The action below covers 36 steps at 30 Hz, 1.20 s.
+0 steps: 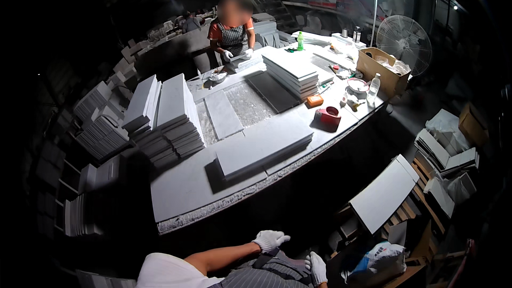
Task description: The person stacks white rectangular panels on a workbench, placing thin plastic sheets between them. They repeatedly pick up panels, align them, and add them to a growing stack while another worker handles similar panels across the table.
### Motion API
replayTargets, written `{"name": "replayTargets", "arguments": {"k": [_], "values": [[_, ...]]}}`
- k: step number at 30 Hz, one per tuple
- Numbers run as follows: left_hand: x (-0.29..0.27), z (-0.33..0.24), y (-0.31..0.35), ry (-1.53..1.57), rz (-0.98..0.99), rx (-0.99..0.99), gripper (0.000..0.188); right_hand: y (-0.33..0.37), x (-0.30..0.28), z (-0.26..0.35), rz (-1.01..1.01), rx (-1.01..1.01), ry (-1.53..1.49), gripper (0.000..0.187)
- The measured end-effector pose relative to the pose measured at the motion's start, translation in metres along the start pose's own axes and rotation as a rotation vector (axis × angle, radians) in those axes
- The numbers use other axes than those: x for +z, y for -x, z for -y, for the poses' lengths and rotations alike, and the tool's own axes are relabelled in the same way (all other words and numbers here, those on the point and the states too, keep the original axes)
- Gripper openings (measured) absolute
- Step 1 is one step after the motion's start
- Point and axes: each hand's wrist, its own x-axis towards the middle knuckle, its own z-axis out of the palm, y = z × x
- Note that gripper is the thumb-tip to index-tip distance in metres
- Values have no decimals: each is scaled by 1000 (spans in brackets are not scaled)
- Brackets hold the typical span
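Note:
My left hand (271, 240), in a white knit glove, is in front of my dark striped apron (266, 273), well short of the table. Its fingers are curled in, and whatever they hold, if anything, is hidden. My right hand (317, 268), gloved alike, is lower down at the apron's right side, its fingers bent inward and their inner side out of sight. Beyond my hands, a short stack of white slabs (265, 147) lies on the near part of the worktable (184, 198).
Across the table a gloved co-worker (233, 37) handles slabs. Tall slab stacks (176, 101) stand at the left. A red tape dispenser (328, 116), a clear bottle (374, 88) and a cardboard box (381, 72) sit rightward. Leaning boards (384, 194) and a plastic sack (377, 262) are on my right.

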Motion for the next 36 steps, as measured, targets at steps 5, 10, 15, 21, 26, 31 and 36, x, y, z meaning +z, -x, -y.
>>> {"name": "replayTargets", "arguments": {"k": [5,10,15,21,26,31,36], "values": [[-17,-98,-1,159,-292,344,31,48,66,75,-24,28,-270,32],[-49,-182,29,-178,-166,928,54,33,79,81,228,-405,-134,57],[-43,-192,52,-505,152,813,74,60,126,110,435,-85,-720,61],[-38,-172,44,-338,19,853,69,48,127,91,597,-138,-756,62],[-37,-167,44,-301,-3,865,65,44,125,84,670,-160,-778,62],[-34,-166,45,-277,-3,879,61,42,123,77,716,-172,-794,62],[-32,-166,45,-260,0,895,57,42,124,72,764,-176,-820,62]]}}
